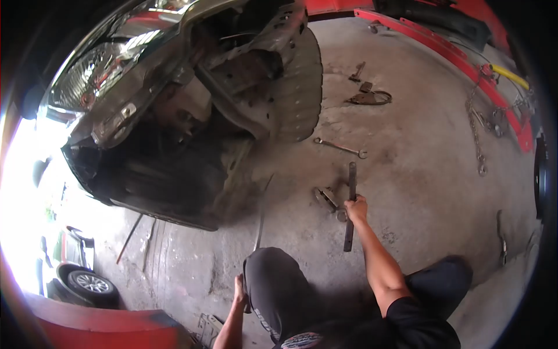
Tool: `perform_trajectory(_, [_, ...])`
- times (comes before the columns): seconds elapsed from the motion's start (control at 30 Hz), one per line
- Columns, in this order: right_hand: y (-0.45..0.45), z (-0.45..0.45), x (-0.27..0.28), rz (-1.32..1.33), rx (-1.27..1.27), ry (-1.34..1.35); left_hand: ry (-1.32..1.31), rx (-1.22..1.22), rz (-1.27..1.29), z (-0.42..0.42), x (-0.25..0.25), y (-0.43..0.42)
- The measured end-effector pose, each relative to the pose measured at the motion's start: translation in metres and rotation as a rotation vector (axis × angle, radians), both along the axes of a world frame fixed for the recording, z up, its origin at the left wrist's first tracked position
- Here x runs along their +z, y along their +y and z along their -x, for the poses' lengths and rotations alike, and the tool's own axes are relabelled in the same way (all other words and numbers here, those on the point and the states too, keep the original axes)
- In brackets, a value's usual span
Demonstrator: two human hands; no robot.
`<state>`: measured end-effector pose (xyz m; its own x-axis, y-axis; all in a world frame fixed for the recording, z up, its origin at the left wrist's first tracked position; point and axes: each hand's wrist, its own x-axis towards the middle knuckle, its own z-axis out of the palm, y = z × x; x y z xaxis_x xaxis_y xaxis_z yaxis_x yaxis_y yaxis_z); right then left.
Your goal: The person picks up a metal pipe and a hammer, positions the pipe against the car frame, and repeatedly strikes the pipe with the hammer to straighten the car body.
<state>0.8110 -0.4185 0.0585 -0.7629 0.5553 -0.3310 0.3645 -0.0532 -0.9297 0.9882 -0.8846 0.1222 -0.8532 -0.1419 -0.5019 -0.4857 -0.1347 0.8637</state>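
My right hand point(357, 208) is closed around the middle of a flat dark metal bar point(351, 183), which has a hole near its end and is held above the floor. Just left of it, a metal pull clamp point(326, 198) lies on the concrete. A combination wrench point(340, 148) lies farther off. Beside my bent left knee, my left hand point(239, 289) is closed, its fingers partly hidden by the leg. From there a long thin metal pry bar point(263, 212) runs forward toward the car body, its lower part hidden behind the knee.
A stripped car front end point(192, 134) fills the upper left. Another clamp point(371, 97) lies on the concrete floor point(424, 174). A red steel beam point(442, 55) with a chain point(475, 134) is at upper right. A wheel point(92, 285) and red panel point(104, 326) are lower left.
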Motion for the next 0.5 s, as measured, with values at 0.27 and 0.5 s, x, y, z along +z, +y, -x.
perform_trajectory(0.27, [-0.025,0.041,-0.056,-0.277,-0.077,-0.076,-0.212,0.254,-0.068,0.046,0.029,0.004])
perform_trajectory(0.5, [-0.012,0.061,0.001,-0.134,-0.068,0.024,-0.07,-0.684,0.912,0.12,0.136,0.042])
